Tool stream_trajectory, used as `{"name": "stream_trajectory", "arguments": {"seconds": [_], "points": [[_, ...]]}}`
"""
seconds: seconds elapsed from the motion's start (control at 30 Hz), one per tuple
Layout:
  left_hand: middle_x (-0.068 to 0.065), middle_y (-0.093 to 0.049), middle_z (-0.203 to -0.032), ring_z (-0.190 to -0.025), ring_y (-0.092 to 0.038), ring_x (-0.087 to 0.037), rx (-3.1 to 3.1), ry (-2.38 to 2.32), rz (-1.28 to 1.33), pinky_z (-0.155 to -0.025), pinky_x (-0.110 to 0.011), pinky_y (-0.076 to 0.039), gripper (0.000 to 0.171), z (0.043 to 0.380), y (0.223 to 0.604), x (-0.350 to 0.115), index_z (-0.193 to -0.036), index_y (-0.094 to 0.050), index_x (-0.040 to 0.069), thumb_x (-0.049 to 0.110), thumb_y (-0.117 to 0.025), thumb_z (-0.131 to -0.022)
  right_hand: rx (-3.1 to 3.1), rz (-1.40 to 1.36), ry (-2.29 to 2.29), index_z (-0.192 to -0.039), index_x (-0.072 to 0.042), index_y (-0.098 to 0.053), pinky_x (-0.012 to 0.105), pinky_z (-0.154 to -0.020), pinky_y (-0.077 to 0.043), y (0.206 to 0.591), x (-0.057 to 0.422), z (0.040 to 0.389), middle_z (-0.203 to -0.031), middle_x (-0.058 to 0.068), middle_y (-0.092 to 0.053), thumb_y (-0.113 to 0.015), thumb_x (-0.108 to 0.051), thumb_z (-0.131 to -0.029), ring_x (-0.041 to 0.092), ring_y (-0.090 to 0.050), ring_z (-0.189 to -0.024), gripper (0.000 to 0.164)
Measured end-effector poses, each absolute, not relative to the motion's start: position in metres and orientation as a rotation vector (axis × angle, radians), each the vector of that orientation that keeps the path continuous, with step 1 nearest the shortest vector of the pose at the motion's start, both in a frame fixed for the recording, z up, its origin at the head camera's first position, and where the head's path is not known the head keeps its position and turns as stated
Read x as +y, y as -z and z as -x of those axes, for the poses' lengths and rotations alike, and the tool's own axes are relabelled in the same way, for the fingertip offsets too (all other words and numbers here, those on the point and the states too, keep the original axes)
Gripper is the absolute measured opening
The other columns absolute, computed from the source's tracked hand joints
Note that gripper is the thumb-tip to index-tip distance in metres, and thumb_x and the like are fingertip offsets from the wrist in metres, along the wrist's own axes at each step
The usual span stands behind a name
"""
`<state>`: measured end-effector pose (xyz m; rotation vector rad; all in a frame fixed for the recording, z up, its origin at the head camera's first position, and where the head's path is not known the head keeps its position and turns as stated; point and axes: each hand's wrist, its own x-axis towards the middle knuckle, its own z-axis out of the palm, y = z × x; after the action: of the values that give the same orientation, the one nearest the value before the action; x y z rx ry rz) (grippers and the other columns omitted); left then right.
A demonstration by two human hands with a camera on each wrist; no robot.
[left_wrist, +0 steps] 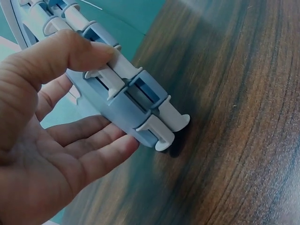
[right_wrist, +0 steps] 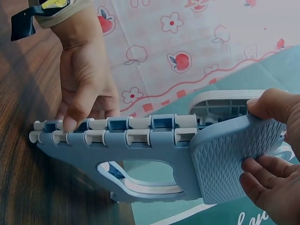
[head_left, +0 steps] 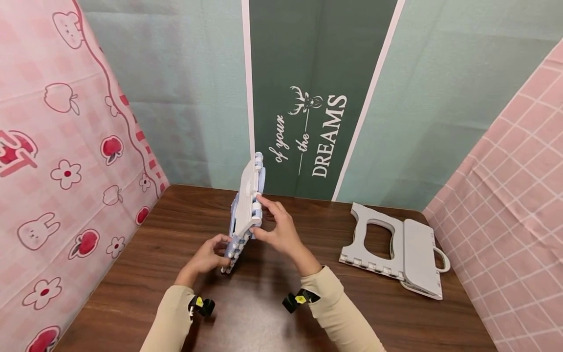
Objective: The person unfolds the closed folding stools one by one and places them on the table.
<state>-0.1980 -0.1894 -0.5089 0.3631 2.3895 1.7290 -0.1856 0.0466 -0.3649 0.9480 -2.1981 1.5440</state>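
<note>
On the far left, a pink cloth wall printed with rabbits, red fruit and flowers (head_left: 66, 127) is hung. Next to it, a dark brown wood-grain table (head_left: 145, 264) is set across the foreground. Towards the middle, the low end of a pale blue and white plastic folding stool (head_left: 246, 200) is grasped by the left hand (head_left: 205, 254); in the left wrist view, the thumb is laid across the row of hinges and the fingers are placed against the blue side. The stool is held on a slant over the middle of the table, close to folded flat; whether its low corner is touching the wood cannot be told. Just to the right, the raised end is gripped by the right hand (head_left: 279, 232). In the right wrist view, the thumb is hooked over the edge of the textured blue seat panel (right_wrist: 225, 159), and a gap is seen behind it. Behind, a dark green cloth strip lettered "DREAMS" (head_left: 286, 44) is hung. Farther right, an off-white plastic folding stool (head_left: 420, 254) is laid flat, untouched.

The step in hand is judged to be the turning or working of the hinged halves; which cannot be told. For the next move, an even two-handed hold seems called for, with fingertips clear of the hinges.
</note>
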Motion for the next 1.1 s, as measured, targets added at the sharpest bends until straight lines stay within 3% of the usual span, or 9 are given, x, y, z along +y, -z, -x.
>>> {"name": "stream_trajectory", "arguments": {"seconds": [0.4,0.67,0.87,1.1], "points": [[-0.024,-0.056,-0.107,-0.1,-0.056,-0.038,2.197,-1.856,-0.427,-0.074,-0.036,-0.051,0.048,0.203,0.518,-0.189,-0.112,-0.046,-0.008,-0.013,-0.069,-0.071,-2.177,-0.968,-1.618,-0.13,0.01,-0.045,0.053,-0.079,-0.046,0.364,0.039,0.186,-0.108,0.032,-0.046,-0.072,0.011,-0.069,0.043,-0.054,-0.096,0.067],[-0.023,-0.057,-0.107,-0.1,-0.057,-0.036,2.117,-1.887,-0.417,-0.074,-0.036,-0.051,0.048,0.205,0.521,-0.189,-0.114,-0.044,-0.009,-0.015,-0.066,-0.072,-2.214,-0.937,-1.543,-0.132,0.004,-0.047,0.038,-0.083,-0.048,0.368,0.034,0.189,-0.118,0.027,-0.049,-0.074,0.006,-0.07,0.036,-0.053,-0.103,0.068],[-0.022,-0.057,-0.107,-0.1,-0.057,-0.034,2.079,-1.89,-0.378,-0.073,-0.038,-0.051,0.049,0.207,0.521,-0.189,-0.114,-0.044,-0.009,-0.015,-0.067,-0.071,-2.181,-0.965,-1.512,-0.134,-0.006,-0.049,0.035,-0.084,-0.047,0.399,0.031,0.214,-0.125,0.018,-0.049,-0.078,-0.004,-0.07,0.027,-0.051,-0.11,0.07],[-0.023,-0.059,-0.107,-0.102,-0.057,-0.032,2.045,-1.909,-0.376,-0.075,-0.037,-0.05,0.051,0.209,0.519,-0.19,-0.114,-0.043,-0.009,-0.016,-0.067,-0.069,-2.198,-0.972,-1.485,-0.134,-0.011,-0.05,0.031,-0.084,-0.046,0.399,0.026,0.218,-0.12,0.016,-0.048,-0.079,-0.009,-0.07,0.028,-0.049,-0.109,0.07]]}}
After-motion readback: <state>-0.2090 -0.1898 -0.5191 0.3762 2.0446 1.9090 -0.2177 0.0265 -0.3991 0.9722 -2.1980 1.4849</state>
